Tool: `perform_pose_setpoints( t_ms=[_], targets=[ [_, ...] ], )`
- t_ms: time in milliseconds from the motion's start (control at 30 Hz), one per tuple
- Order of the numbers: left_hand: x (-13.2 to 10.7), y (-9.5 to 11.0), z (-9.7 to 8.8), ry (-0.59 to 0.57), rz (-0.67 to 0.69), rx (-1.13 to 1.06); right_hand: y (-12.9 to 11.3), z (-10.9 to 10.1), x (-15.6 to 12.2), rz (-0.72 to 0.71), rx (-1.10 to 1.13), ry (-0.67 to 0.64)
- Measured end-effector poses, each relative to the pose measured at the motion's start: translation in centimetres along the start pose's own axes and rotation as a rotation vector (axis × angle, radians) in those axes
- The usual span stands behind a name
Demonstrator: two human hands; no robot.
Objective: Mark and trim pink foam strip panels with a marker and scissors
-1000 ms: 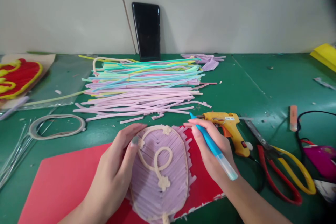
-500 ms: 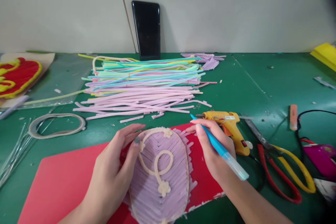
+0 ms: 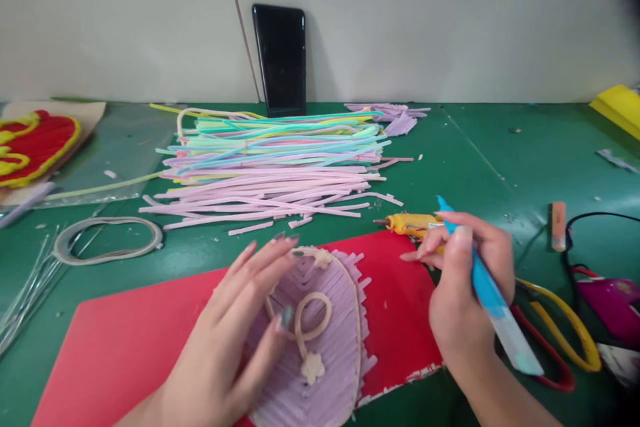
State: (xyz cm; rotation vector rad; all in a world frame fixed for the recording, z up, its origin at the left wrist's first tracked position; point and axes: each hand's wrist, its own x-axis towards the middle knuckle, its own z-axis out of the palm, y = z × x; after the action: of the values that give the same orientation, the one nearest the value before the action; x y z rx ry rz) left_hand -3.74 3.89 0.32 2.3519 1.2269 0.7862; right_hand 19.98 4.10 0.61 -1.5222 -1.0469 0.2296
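Note:
Fingers spread, my left hand (image 3: 237, 320) lies over the left part of a lilac oval craft piece (image 3: 335, 327), made of slanting pipe cleaner strips with a cream outline, a loop and small flowers. Whether its fingertips press on the piece I cannot tell. Under the piece is a red sheet (image 3: 135, 333). Beyond the sheet's right edge, my right hand (image 3: 470, 287) is closed round a blue pen (image 3: 483, 277) with a pale, see-through rear end, its tip pointing up and away. Behind that hand, a yellow glue gun (image 3: 407, 222) is partly hidden.
Bundled pastel pipe cleaners (image 3: 280, 160) lie at the back, before an upright phone (image 3: 280, 60). Scissors (image 3: 575, 327) with red and yellow handles lie at right, partly covered. A tape roll (image 3: 107, 260), thin wires (image 3: 30, 300) and a red-yellow craft piece (image 3: 37, 147) are at left.
My right hand has moved right with the pen, away from the lilac piece and in front of the glue gun and scissors. My left hand has shifted right and spread over the piece.

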Motion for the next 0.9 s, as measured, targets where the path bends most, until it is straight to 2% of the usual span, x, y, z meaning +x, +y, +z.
perform_pose_setpoints(
  t_ms=[100,233,500,633,767,900],
  targets=[
    [0.1,0.4,0.2,-0.092,0.165,0.024,0.6,-0.1,0.6,0.078,-0.082,-0.039],
    [0.5,0.6,0.4,-0.212,0.296,0.089,1.5,-0.1,0.8,0.018,-0.211,-0.065],
    [0.4,0.7,0.7,-0.287,0.257,0.141,1.3,-0.3,0.7,-0.001,-0.277,-0.076],
    [0.2,0.9,0.8,-0.272,0.255,0.156,0.7,-0.5,0.6,-0.06,-0.218,-0.094],
    [0.3,0.8,0.6,-0.29,0.311,0.166,-0.3,-0.5,-0.1,-0.121,-0.066,-0.23],
    [0.7,0.6,0.2,-0.384,0.367,0.196,-0.4,0.2,-1.0,-0.005,0.083,-0.424]
  ],
)
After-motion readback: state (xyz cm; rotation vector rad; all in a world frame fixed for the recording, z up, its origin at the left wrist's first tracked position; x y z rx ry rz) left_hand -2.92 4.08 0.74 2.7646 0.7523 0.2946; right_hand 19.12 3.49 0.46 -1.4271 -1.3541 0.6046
